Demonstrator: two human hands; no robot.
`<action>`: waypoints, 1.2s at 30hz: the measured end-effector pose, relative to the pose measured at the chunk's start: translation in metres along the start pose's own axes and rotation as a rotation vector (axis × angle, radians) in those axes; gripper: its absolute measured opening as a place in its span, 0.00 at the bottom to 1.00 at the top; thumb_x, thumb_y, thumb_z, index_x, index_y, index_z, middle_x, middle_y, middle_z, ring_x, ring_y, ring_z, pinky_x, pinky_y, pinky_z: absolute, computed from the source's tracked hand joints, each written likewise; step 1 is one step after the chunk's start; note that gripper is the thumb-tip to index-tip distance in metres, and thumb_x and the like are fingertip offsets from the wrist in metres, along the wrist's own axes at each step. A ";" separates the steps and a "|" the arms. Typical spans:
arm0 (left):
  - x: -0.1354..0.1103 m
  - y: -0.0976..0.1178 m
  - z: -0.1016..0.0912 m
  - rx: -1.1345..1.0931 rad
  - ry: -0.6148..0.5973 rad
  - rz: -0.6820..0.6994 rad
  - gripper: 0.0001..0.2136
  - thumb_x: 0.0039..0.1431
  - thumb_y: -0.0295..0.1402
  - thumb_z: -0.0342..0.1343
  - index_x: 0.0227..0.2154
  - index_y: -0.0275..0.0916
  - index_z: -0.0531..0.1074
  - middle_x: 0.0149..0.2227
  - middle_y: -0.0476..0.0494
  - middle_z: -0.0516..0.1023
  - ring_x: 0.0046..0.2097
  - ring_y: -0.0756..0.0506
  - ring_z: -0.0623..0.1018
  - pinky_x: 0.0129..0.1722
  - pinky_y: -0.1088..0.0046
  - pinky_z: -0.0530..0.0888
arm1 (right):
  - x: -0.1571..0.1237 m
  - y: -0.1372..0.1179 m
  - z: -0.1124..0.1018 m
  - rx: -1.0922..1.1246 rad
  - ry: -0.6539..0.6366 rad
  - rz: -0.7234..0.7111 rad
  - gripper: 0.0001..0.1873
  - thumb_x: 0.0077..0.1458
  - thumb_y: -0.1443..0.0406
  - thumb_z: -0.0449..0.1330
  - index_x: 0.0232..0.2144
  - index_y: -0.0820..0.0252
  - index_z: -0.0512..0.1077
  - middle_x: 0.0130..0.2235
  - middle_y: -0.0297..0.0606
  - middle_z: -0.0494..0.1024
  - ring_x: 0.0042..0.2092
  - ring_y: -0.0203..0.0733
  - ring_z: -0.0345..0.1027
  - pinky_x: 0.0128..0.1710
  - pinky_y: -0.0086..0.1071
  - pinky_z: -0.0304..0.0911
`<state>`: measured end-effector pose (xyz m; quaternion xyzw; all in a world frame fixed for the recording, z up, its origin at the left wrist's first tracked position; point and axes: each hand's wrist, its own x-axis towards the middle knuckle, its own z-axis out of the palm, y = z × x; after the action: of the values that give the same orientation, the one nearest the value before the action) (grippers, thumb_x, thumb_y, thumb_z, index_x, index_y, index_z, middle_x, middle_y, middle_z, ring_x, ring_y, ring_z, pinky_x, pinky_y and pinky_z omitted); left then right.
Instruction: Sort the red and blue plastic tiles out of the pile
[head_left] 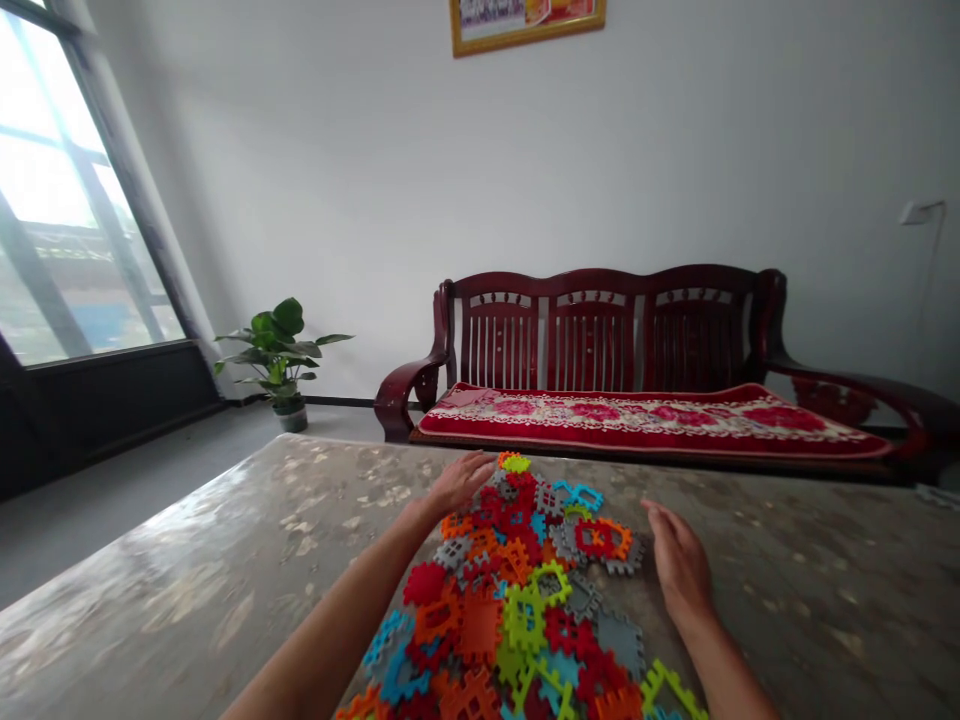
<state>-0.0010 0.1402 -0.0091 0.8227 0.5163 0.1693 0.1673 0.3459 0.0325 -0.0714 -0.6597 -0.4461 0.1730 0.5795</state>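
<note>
A heap of flat plastic interlocking pieces (pixel 525 590) in red, orange, green, blue and grey lies on a glossy patterned table (pixel 187 580). My left hand (pixel 459 482) rests at the far left edge of the heap, fingers stretched out flat and touching the pieces. My right hand (pixel 679 565) lies on the table at the heap's right side, fingers straight and together, its fingertips near an orange and grey piece (pixel 615 545). Neither hand holds a piece.
Behind the table stands a dark wooden bench (pixel 622 330) with a red floral cushion (pixel 637 415). A potted plant (pixel 279 355) sits on the floor by a large window (pixel 60 210) at left. A framed picture (pixel 525 20) hangs on the wall.
</note>
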 end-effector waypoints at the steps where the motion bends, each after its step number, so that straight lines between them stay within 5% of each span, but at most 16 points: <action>1: 0.010 0.001 0.002 0.014 -0.008 -0.028 0.27 0.66 0.50 0.36 0.62 0.47 0.62 0.66 0.49 0.61 0.68 0.42 0.56 0.66 0.62 0.52 | 0.000 0.000 0.001 -0.009 -0.008 0.001 0.28 0.53 0.47 0.49 0.42 0.58 0.77 0.49 0.45 0.78 0.54 0.53 0.67 0.57 0.44 0.58; 5: 0.046 0.008 0.019 0.041 -0.089 -0.127 0.30 0.64 0.54 0.33 0.65 0.50 0.55 0.69 0.46 0.54 0.69 0.35 0.50 0.64 0.44 0.49 | -0.002 -0.002 0.004 -0.018 -0.037 -0.002 0.27 0.54 0.47 0.48 0.42 0.57 0.77 0.50 0.43 0.77 0.55 0.52 0.66 0.58 0.43 0.56; 8: 0.060 0.017 0.033 0.046 -0.162 -0.108 0.29 0.65 0.53 0.34 0.64 0.52 0.58 0.68 0.46 0.56 0.69 0.34 0.52 0.63 0.41 0.47 | -0.003 -0.004 0.004 -0.028 -0.034 0.001 0.27 0.55 0.48 0.47 0.42 0.56 0.77 0.50 0.42 0.77 0.55 0.51 0.66 0.58 0.42 0.56; 17: 0.068 0.065 0.058 0.003 -0.261 0.223 0.26 0.67 0.50 0.36 0.60 0.48 0.66 0.64 0.49 0.66 0.65 0.42 0.61 0.66 0.59 0.53 | -0.004 -0.007 0.004 -0.012 -0.031 0.017 0.26 0.55 0.48 0.49 0.41 0.56 0.77 0.49 0.42 0.78 0.54 0.50 0.67 0.58 0.40 0.57; 23: 0.065 0.100 0.079 -0.029 -0.291 0.427 0.26 0.67 0.50 0.37 0.59 0.46 0.68 0.62 0.50 0.68 0.64 0.45 0.63 0.65 0.67 0.54 | 0.001 -0.008 0.001 0.237 0.054 0.095 0.24 0.50 0.49 0.53 0.38 0.57 0.79 0.47 0.41 0.80 0.54 0.51 0.68 0.56 0.40 0.58; 27: 0.060 0.115 0.076 -0.065 -0.308 0.478 0.27 0.68 0.49 0.35 0.60 0.44 0.66 0.63 0.49 0.67 0.65 0.46 0.62 0.65 0.69 0.55 | 0.006 -0.002 -0.006 0.373 0.116 0.161 0.22 0.46 0.50 0.56 0.35 0.57 0.79 0.44 0.40 0.81 0.52 0.52 0.69 0.54 0.41 0.61; 30: 0.050 0.100 0.058 -0.082 -0.245 0.388 0.26 0.67 0.49 0.36 0.60 0.45 0.66 0.63 0.49 0.66 0.66 0.45 0.60 0.66 0.68 0.53 | 0.008 0.007 -0.011 0.420 0.129 0.197 0.22 0.45 0.50 0.57 0.36 0.58 0.79 0.44 0.40 0.81 0.51 0.52 0.70 0.53 0.42 0.63; 36: -0.007 0.013 0.007 -0.030 -0.090 -0.041 0.27 0.65 0.49 0.38 0.61 0.43 0.65 0.65 0.45 0.63 0.68 0.40 0.56 0.67 0.57 0.48 | 0.006 0.014 -0.013 0.405 0.036 0.134 0.24 0.49 0.50 0.56 0.40 0.58 0.78 0.48 0.41 0.80 0.54 0.51 0.69 0.56 0.43 0.61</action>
<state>0.0100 0.1279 -0.0102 0.8162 0.5223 0.1363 0.2060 0.3642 0.0307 -0.0790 -0.5611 -0.3468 0.2855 0.6952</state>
